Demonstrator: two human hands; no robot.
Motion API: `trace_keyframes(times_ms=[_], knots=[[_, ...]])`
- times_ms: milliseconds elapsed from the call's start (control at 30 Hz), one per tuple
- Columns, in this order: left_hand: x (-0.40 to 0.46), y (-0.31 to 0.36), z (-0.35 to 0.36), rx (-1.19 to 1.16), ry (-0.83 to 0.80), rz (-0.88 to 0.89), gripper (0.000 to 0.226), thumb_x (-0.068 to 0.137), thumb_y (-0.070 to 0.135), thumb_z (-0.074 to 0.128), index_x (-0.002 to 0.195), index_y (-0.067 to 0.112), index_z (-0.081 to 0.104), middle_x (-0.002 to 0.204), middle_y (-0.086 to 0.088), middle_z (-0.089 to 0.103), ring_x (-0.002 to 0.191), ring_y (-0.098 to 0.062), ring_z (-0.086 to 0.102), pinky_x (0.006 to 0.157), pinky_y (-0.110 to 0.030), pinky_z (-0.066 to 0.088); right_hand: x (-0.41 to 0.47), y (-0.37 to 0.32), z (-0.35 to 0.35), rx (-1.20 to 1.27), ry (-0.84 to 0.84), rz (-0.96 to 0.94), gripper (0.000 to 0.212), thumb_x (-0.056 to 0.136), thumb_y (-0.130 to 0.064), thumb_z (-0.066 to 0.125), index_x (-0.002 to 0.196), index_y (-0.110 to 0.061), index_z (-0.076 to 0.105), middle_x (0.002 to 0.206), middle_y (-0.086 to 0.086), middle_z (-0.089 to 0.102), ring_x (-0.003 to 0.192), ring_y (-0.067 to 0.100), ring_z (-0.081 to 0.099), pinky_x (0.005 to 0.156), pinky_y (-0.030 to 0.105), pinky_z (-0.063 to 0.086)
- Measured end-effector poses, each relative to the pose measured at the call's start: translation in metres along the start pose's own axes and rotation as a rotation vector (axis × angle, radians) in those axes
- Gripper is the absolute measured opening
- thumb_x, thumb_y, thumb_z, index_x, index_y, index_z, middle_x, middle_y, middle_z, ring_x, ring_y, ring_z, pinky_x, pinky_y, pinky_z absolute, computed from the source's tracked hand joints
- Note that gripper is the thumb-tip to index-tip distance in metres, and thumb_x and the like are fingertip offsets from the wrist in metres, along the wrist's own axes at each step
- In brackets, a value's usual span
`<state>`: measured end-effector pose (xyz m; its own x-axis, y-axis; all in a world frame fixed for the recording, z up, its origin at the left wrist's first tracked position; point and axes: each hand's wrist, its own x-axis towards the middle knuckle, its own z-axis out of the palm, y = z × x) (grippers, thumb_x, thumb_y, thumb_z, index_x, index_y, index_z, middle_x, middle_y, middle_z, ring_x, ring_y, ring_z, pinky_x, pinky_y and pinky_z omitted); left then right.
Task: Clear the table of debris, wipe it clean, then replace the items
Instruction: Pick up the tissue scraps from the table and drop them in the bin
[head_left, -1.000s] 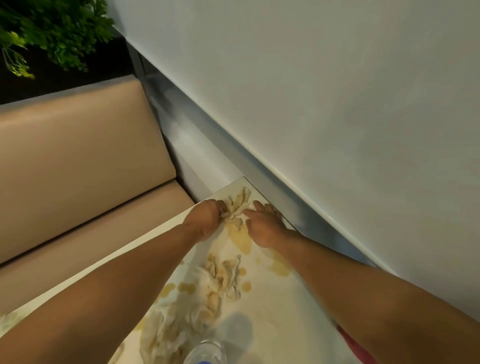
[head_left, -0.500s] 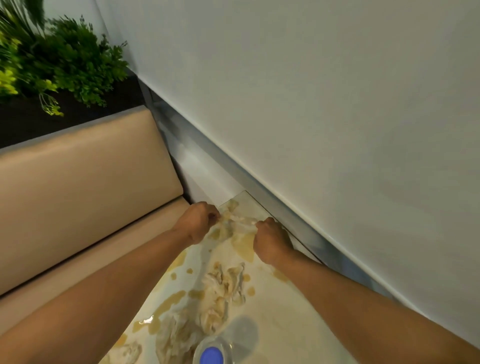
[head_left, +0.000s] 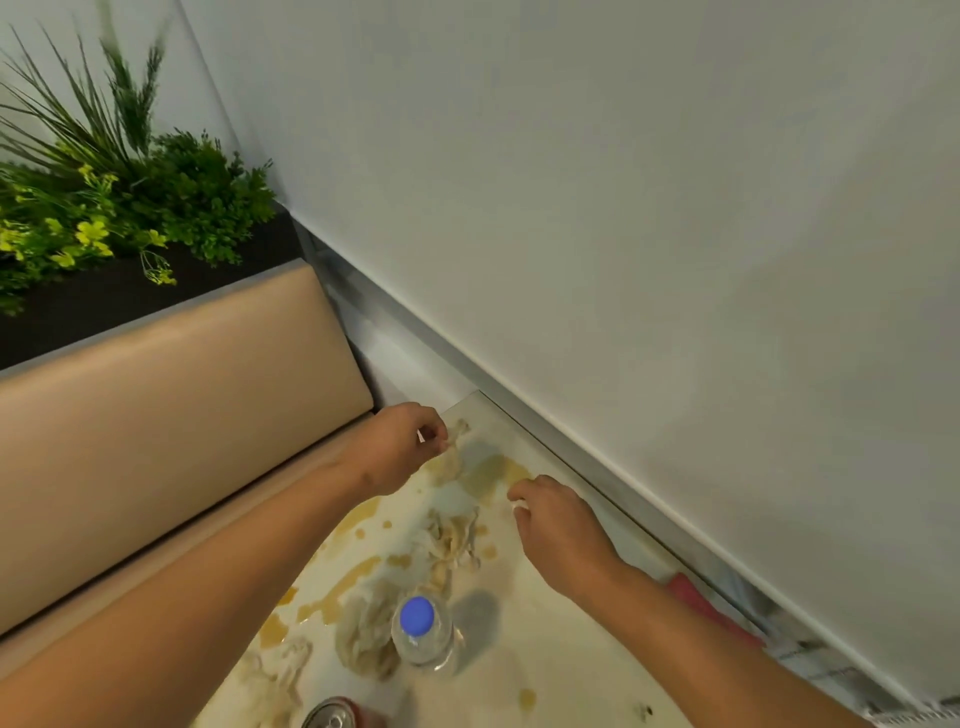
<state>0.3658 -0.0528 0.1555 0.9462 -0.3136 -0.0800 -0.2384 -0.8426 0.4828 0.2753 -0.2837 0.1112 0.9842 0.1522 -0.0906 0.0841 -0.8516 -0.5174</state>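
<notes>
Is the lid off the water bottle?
No, the water bottle has its blue cap on top as it stands on the stained table.

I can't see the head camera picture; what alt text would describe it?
Two bare hands work at the far corner of a pale table smeared with brown spills: the left hand pinches a soggy tissue, the right hand is curled nearby. More wet tissue clumps, a blue-capped water bottle and a can top sit nearer; a tan bench and plants lie beyond.

no readable text, labels perhaps too blurred
</notes>
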Motion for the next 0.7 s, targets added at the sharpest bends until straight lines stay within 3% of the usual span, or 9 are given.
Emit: trace_keyframes(times_ms=[167,300,467,700], knots=[[-0.048,0.045,-0.007,-0.04,0.027,0.069,0.011,0.097,0.028,0.066,0.088,0.034,0.067,0.091,0.016,0.065,0.082,-0.007,0.063,0.077,-0.038,0.055,-0.074,0.012,-0.025,0.071,0.049,-0.035,0.024,0.105,-0.023,0.049,0.123,-0.025,0.066,0.11,-0.013,0.054,0.098,0.01,0.059,0.086,0.024,0.046],[-0.082,0.083,-0.006,-0.095,0.073,0.104,0.004,0.094,0.028,0.07,0.093,0.032,0.072,0.087,0.017,0.069,0.081,-0.005,0.063,0.074,-0.031,0.055,-0.129,0.028,-0.038,0.138,0.063,-0.051,0.021,0.104,-0.022,0.055,0.12,-0.023,0.069,0.108,-0.018,0.053,0.084,-0.001,0.055,0.079,0.009,0.041],[-0.125,0.133,0.015,-0.131,0.091,0.163,0.006,0.09,0.023,0.075,0.089,0.029,0.074,0.078,0.021,0.065,0.081,0.0,0.061,0.067,-0.008,0.041,-0.19,0.054,-0.052,0.227,0.059,-0.02,0.021,0.101,-0.02,0.061,0.118,-0.024,0.072,0.102,-0.026,0.057,0.097,-0.007,0.057,0.08,0.006,0.043],[-0.183,0.175,0.099,-0.342,-0.054,0.148,0.017,0.09,0.014,0.076,0.084,0.029,0.073,0.081,0.008,0.069,0.07,-0.013,0.062,0.063,-0.018,0.049,-0.276,0.098,-0.052,0.326,0.049,0.144,0.021,0.099,-0.022,0.065,0.115,-0.033,0.072,0.104,-0.025,0.062,0.1,-0.009,0.058,0.079,0.005,0.042]])
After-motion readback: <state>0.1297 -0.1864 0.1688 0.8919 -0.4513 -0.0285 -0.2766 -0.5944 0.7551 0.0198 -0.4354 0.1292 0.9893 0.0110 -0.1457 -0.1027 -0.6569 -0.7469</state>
